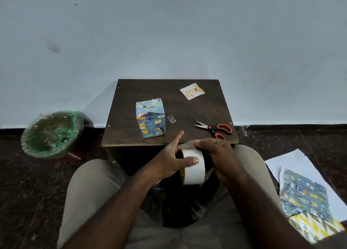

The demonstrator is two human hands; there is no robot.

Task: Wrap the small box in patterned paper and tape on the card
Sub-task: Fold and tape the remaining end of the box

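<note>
White tape roll [194, 167] gripped by left hand [170, 162]; right hand [216, 151] pinches its free end. Wrapped box [150, 120] stands on bench [131, 91] just beyond both hands, untouched.

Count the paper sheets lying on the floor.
3, right of the person: a white sheet, a blue animal-print sheet on it, a yellow triangle-patterned sheet nearest; others may hide underneath.
</note>
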